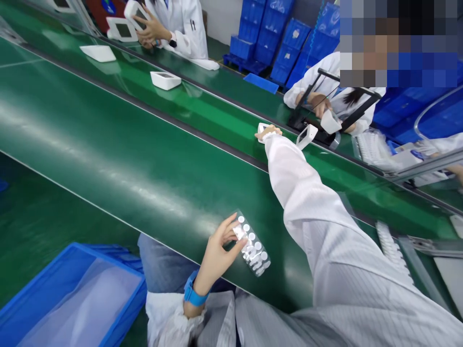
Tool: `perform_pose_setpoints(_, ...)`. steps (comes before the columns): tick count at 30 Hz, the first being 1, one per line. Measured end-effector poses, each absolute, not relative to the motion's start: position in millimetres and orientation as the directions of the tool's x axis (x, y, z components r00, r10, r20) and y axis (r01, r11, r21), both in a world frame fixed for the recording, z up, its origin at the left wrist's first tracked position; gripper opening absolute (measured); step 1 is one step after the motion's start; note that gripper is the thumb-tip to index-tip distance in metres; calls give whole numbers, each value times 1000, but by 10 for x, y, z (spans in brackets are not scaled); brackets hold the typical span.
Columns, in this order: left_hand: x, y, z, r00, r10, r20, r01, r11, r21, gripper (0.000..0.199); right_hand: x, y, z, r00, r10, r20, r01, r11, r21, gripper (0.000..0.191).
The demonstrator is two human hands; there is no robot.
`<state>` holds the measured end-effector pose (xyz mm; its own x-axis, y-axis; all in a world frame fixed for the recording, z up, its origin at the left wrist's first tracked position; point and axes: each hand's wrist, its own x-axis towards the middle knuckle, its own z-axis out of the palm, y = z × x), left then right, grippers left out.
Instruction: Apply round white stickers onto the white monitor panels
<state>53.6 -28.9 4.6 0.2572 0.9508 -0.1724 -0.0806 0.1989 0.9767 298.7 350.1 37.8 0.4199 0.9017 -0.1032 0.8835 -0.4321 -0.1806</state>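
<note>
Plastic strip, diagonal; far end leftward

Clear strip with white round discs, held slantwise, white device on green belt

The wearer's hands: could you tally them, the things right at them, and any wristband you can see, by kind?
Left hand and right hand: 2
Clear strip, in the left hand: 1
White device, at the right hand: 1
Blue wristband: 1
Total: 5

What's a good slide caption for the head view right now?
Left hand holding a clear strip with white discs, right hand on a white device across the green belt.
</note>
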Motion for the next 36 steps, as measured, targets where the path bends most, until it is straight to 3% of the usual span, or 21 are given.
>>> perform_pose_setpoints(4,552,-286,35,251,946,-206,-109,240,965,66,2999,3226,443,371,920,-127,891,-391,-231,97)
perform_pose_setpoints(5,556,-283,39,249,944,-218,-120,253,960,67,3027,3074,483,270,954,-129,917,-296,-268,102)
perform_pose_setpoints(7,557,-273,58,236,944,-232,-147,271,951,66,3081,2668,565,-105,990,-97,925,61,-376,110)
perform_pose_setpoints(9,548,-262,79,214,949,-233,-180,273,945,63,3126,2182,632,-525,847,-87,788,445,-426,119)
perform_pose_setpoints(10,541,-258,86,207,951,-230,-192,270,943,62,3147,1942,658,-664,739,-114,702,563,-436,120)
perform_pose_setpoints(13,518,-254,89,208,954,-217,-200,259,945,56,3205,1387,709,-813,566,-136,569,723,-392,102)
perform_pose_setpoints(15,508,-258,80,226,951,-213,-182,256,949,54,3236,1207,730,-839,541,-61,525,773,-357,86)
perform_pose_setpoints(19,507,-271,66,290,939,-186,-164,240,957,59,3241,1108,769,-868,495,43,438,803,-405,67)
perform_pose_setpoints(23,524,-286,57,289,935,-204,-162,258,953,61,3039,847,748,-657,724,212,605,673,-425,42)
perform_pose_setpoints(25,534,-290,50,263,937,-229,-146,274,951,61,2850,598,680,-497,795,347,598,604,-527,27)
perform_pose_setpoints(27,542,-289,48,255,936,-243,-144,285,948,62,2649,339,578,-447,810,380,476,575,-665,13)
perform_pose_setpoints(30,547,-282,53,263,935,-240,-174,290,941,63,2430,76,403,-490,803,340,350,538,-767,10)
perform_pose_setpoints(36,524,-241,80,293,922,-255,-240,329,913,70,2351,23,204,-401,831,386,314,520,-794,10)
